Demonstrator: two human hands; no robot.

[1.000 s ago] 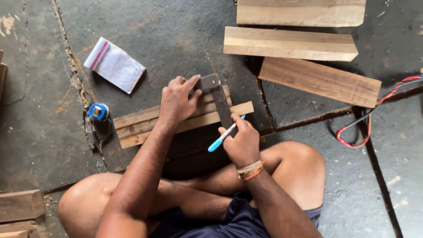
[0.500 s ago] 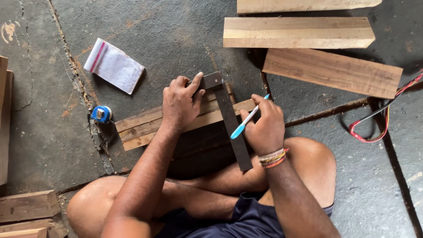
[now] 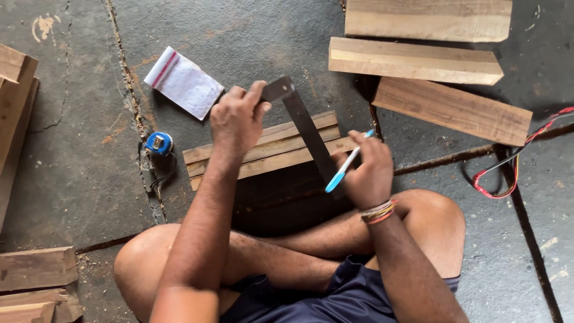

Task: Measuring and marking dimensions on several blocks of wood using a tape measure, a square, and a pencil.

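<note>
I sit cross-legged on a grey concrete floor. My left hand (image 3: 237, 121) grips the stock of a dark metal try square (image 3: 302, 122), lifted off the far edge of a few narrow wooden strips (image 3: 269, 149) that lie side by side in front of my legs. The square's blade slants down across the strips toward my right hand (image 3: 366, 168). That hand holds a blue-and-white pen (image 3: 345, 167), its tip near the strips' right end.
Three wooden planks (image 3: 418, 60) lie at the top right. A red and black cable (image 3: 508, 164) curls at the right. A white notepad (image 3: 184, 82) and a blue tape measure (image 3: 158, 143) lie to the left. More wood (image 3: 18, 101) sits at the left edge and at the bottom left.
My left hand has lifted and swung the square's stock away from the strips' far edge. My right hand with the pen went from the near side of the strips up to their right end.
</note>
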